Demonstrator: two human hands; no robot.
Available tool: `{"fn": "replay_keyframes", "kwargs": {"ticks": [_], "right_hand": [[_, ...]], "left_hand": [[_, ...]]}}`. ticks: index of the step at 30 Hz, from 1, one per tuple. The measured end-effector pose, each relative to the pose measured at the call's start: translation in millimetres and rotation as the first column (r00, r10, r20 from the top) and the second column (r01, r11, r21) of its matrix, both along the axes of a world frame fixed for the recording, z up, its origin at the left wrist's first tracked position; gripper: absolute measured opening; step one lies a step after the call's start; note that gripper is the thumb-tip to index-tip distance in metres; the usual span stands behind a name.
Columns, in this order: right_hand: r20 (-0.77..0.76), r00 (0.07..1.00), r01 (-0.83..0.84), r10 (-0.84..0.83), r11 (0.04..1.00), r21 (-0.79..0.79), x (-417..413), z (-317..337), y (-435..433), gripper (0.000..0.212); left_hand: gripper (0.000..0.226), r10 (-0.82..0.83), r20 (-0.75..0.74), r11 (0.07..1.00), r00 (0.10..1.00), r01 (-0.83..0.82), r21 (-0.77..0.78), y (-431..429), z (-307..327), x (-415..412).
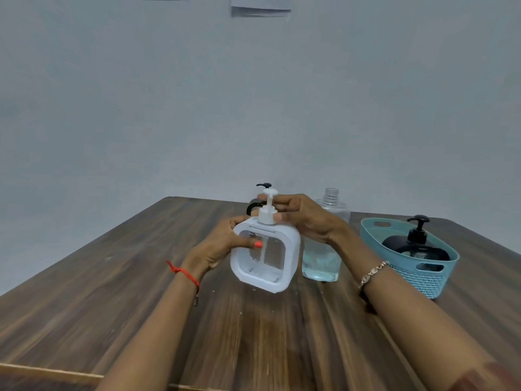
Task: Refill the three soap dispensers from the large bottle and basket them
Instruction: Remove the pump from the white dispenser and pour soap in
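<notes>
A white square soap dispenser [265, 258] with a clear window is held tilted just above the wooden table [112, 292]. My left hand [225, 244] grips its body from the left. My right hand [304, 218] is closed around its white pump head [267, 210] at the top. The large clear bottle [321, 258], uncapped and holding pale blue liquid, stands just right of the dispenser, partly behind my right wrist. One black dispenser [417, 244] sits in the teal basket [423, 275] at the right. Another black dispenser [258, 198] stands behind my hands, mostly hidden.
The table's far edge meets a plain grey wall, with papers [260, 7] stuck high up. Bare wood lies to the left and in front of my forearms. The table's near edge runs along the bottom left.
</notes>
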State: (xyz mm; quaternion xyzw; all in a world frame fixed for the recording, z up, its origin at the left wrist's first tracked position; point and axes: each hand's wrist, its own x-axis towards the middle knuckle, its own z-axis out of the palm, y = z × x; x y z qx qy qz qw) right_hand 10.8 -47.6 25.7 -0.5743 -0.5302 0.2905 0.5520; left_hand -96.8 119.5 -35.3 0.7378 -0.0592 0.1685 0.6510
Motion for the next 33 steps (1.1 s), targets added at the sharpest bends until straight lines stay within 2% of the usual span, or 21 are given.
{"fn": "replay_keyframes", "kwargs": {"ticks": [2, 4, 5, 7, 9, 11, 13, 15, 17, 20, 21, 25, 26, 28, 30, 33], "right_hand": [[-0.078, 0.997, -0.003, 0.008, 0.998, 0.059, 4.7, -2.3, -2.8, 0.048], [-0.105, 0.991, 0.096, -0.085, 0.99, 0.099, 6.6, -5.5, -4.6, 0.043], [-0.074, 0.984, 0.171, -0.164, 0.98, 0.102, 3.7, -5.8, -5.7, 0.039], [0.086, 0.933, 0.341, -0.351, 0.934, 0.108, -3.4, -4.9, -4.8, 0.028], [0.187, 0.867, 0.441, -0.461, 0.887, 0.141, -7.2, -3.4, -2.1, 0.03], [0.137, 0.884, 0.428, -0.447, 0.891, 0.151, -4.9, -1.1, -2.8, 0.042], [-0.005, 0.946, 0.32, -0.323, 0.937, 0.14, 0.8, 1.6, -8.1, 0.057], [-0.06, 0.968, 0.249, -0.242, 0.959, 0.133, 3.5, 1.4, -11.4, 0.059], [0.04, 0.941, 0.33, -0.336, 0.937, 0.117, -2.0, -0.1, -11.1, 0.054], [0.223, 0.818, 0.515, -0.53, 0.848, 0.126, -13.4, -1.7, -7.2, 0.047], [0.22, 0.806, 0.531, -0.549, 0.836, 0.139, -14.5, -0.4, -7.4, 0.045], [0.0, 0.908, 0.415, -0.419, 0.899, 0.139, -11.9, 5.8, -11.0, 0.042], [0.008, 0.909, 0.412, -0.417, 0.901, 0.132, -12.7, 6.0, -10.8, 0.04], [0.149, 0.877, 0.445, -0.457, 0.889, 0.107, -18.2, 4.8, -9.8, 0.032], [0.287, 0.815, 0.494, -0.504, 0.862, 0.11, -23.9, 4.3, -8.5, 0.013], [0.239, 0.816, 0.507, -0.526, 0.851, 0.141, -24.8, 7.5, -7.8, 0.013]], "left_hand": [[0.058, 0.041, 0.007, 0.999, 0.999, -0.041, -0.01, -2.9, 1.8, 0.1], [0.063, 0.095, 0.018, 0.995, 0.995, -0.095, -0.014, -4.9, 2.7, 1.4], [0.064, 0.12, 0.019, 0.993, 0.993, -0.12, -0.005, -6.8, 3.9, 1.8], [0.061, 0.163, 0.012, 0.986, 0.987, -0.163, 0.025, -10.8, 6.5, 3.5], [0.053, 0.183, 0.007, 0.982, 0.983, -0.183, 0.043, -15.6, 9.1, 4.7], [0.043, 0.195, 0.014, 0.98, 0.981, -0.196, 0.031, -19.8, 10.8, 5.0], [0.037, 0.211, 0.021, 0.977, 0.977, -0.211, 0.022, -22.6, 11.6, 4.3], [0.032, 0.23, 0.026, 0.973, 0.973, -0.231, 0.028, -23.9, 12.2, 3.2], [0.03, 0.248, 0.034, 0.968, 0.968, -0.249, 0.031, -24.4, 12.3, 2.8], [0.031, 0.256, 0.038, 0.966, 0.966, -0.258, 0.036, -26.0, 13.9, 2.6], [0.033, 0.258, 0.038, 0.965, 0.965, -0.259, 0.034, -27.0, 14.5, 2.7], [0.034, 0.273, 0.052, 0.962, 0.961, -0.273, 0.004, -29.3, 17.3, 2.0], [0.033, 0.277, 0.056, 0.961, 0.959, -0.278, 0.006, -30.3, 18.2, 1.5], [0.031, 0.279, 0.065, 0.96, 0.958, -0.28, 0.006, -31.9, 19.1, 0.4], [0.031, 0.285, 0.062, 0.958, 0.957, -0.286, 0.014, -32.4, 18.6, -0.3], [0.035, 0.267, 0.069, 0.963, 0.961, -0.269, 0.013, -33.3, 18.5, -1.2]]}}
